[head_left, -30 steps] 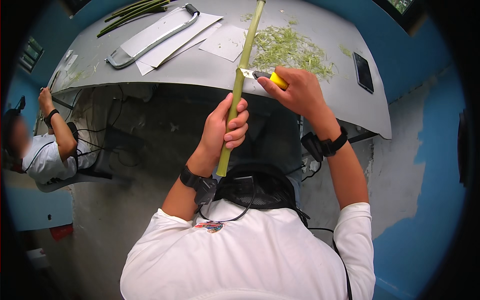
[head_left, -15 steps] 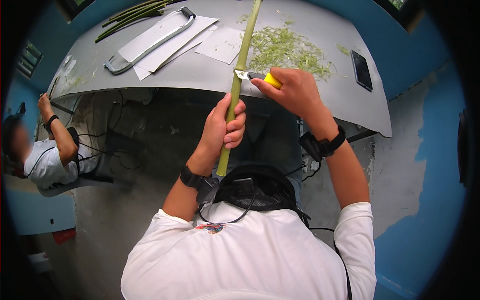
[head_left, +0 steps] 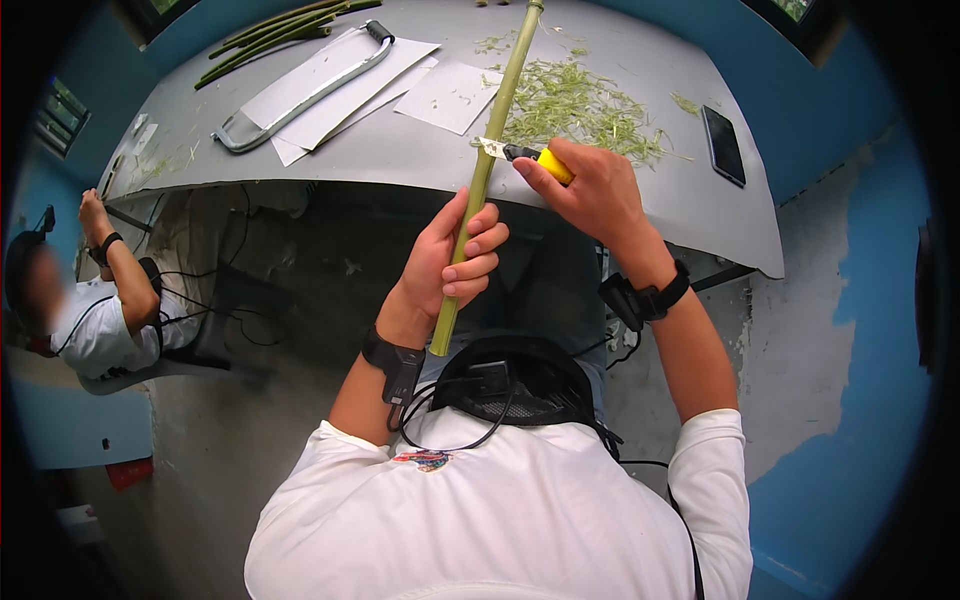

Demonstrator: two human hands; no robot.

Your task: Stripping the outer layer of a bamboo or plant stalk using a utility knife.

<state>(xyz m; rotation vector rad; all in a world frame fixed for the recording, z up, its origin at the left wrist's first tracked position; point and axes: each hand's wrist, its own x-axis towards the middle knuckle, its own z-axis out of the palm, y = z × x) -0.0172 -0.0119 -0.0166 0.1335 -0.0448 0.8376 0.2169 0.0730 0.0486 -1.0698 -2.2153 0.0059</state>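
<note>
Stalk is in play, held aslant across the near edge of the table: its upper length is set over the grey top, its lower end held out past it. All across that broad top, things are laid out. At its left end a co-worker is seen seated, one hand held up by the edge. Back at the upper left, a bundle of green canes is piled lengthwise, and just nearer, a saw with a black grip is rested on white papers. Between them and the stalk, a lone sheet is placed flat. Right of the stalk, pale green shavings are heaped and strewn. And now the grips! By the left hand the stalk is gripped on the near side of the edge, fingers wrapped round it and lined up close together, thumb laid up along its side. By the right hand a knife is clutched, its yellow handle enclosed in curled fingers, thumb set forward by the dark part; how tightly the hidden fingertips are pressed cannot be told. Well to the right, a phone is seen, dark screen up, near the table's right edge. Smallest of all, the pale blade is set against the stalk, a little above the left hand's thumb.
</note>
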